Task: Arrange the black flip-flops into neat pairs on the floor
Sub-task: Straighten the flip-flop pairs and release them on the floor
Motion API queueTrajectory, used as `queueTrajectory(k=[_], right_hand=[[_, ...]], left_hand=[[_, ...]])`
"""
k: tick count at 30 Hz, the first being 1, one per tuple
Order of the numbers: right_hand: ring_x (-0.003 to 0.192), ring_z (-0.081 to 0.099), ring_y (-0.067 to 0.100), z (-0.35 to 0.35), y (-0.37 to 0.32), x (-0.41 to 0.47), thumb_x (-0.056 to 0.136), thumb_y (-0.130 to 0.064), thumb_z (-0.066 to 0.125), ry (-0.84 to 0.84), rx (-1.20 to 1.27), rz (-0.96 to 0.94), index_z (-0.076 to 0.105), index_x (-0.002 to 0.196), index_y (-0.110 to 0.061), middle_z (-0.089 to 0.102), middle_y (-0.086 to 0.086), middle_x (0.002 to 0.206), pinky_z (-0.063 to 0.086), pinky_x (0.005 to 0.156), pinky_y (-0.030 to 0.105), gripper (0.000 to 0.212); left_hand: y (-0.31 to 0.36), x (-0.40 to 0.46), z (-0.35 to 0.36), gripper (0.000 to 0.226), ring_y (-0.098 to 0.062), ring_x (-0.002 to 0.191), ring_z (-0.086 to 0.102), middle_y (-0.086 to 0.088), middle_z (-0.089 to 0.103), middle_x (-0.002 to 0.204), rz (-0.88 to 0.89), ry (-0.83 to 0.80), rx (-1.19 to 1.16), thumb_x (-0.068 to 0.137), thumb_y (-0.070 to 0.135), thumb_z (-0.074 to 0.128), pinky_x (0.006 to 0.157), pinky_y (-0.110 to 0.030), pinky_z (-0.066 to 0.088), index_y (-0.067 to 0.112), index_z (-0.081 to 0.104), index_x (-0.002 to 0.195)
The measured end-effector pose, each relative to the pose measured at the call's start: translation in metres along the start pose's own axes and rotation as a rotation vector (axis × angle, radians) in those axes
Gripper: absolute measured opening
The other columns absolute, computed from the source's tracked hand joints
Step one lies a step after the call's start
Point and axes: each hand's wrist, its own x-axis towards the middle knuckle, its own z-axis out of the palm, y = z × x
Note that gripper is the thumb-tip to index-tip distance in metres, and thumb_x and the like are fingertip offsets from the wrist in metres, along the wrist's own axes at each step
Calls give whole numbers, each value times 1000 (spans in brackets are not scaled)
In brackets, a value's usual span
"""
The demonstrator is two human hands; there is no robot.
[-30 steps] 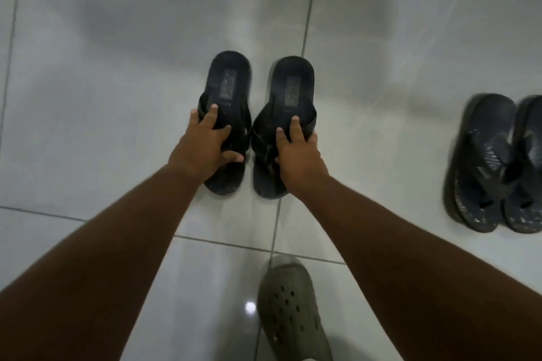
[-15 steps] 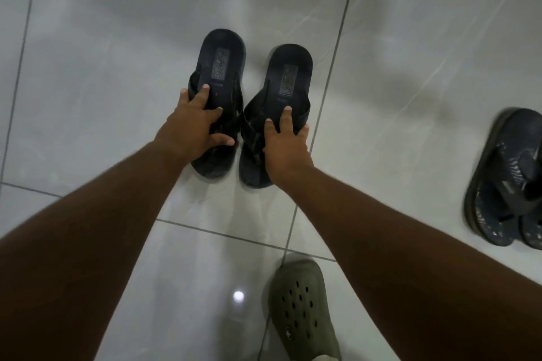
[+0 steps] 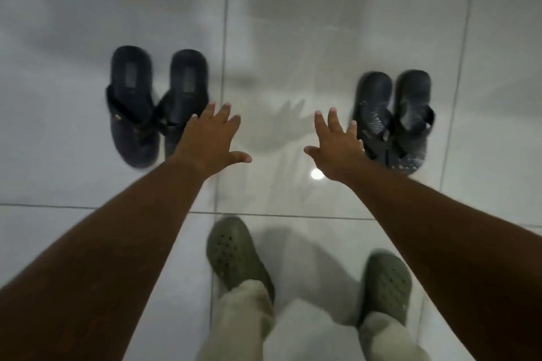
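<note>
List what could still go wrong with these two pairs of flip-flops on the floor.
1. The left hand hovers open beside the left pair; a careless sweep could knock the nearer flip-flop askew.
2. The right hand overlaps the right pair in view, so it might nudge it.
3. The green clogs stand close by on glossy tile; a forward step could scatter either pair.

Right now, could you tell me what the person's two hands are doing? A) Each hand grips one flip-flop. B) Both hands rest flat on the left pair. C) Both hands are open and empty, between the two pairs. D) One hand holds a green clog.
C: the left hand and right hand have spread fingers and hold nothing, with the left pair and right pair lying on the floor.
</note>
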Motion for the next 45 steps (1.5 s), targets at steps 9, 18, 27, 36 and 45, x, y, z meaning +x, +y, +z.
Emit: queueTrajectory(k=[9, 18, 27, 36, 45], right_hand=[[148, -12, 49, -3, 217, 42, 93, -44, 56, 102, -70, 90, -6, 155, -30, -18, 4, 165, 8, 117, 65, 89], [146, -4, 54, 36, 270, 76, 100, -34, 45, 240, -71, -97, 19, 154, -22, -11, 10, 165, 20, 116, 61, 61], [146, -2, 55, 27, 351, 74, 99, -37, 47, 237, -62, -164, 21, 154, -24, -6, 6, 166, 26, 114, 61, 62], [147, -4, 53, -10, 504, 65, 100, -30, 47, 123, -98, -11, 18, 155, -24, -14, 6, 165, 24, 116, 61, 62], [147, -8, 52, -22, 528, 77, 100, -28, 48, 151, -22, -22, 17, 156, -25, -16, 5, 165, 18, 119, 59, 63]], left_hand=[[212, 112, 36, 108, -37, 151, -1, -7, 0, 165, 103, -1, -109, 73, 64, 65, 118, -54, 21, 25, 5, 154], [290, 161, 72, 94, -39, 149, -7, -9, -27, 160, 17, -47, -109, 81, 25, 72, 116, -57, 25, 31, 12, 153], [366, 171, 78, 84, -41, 149, -10, -11, -29, 159, -20, -99, -157, 90, 24, 61, 118, -57, 22, 30, 7, 154], [521, 213, 71, 92, -43, 148, -12, -12, -30, 159, 80, -95, -168, 91, 29, 60, 115, -54, 25, 29, -7, 153], [553, 231, 61, 90, -47, 146, -14, -11, -30, 159, 4, -117, -65, 92, 32, 55, 120, -54, 10, 29, -13, 152]])
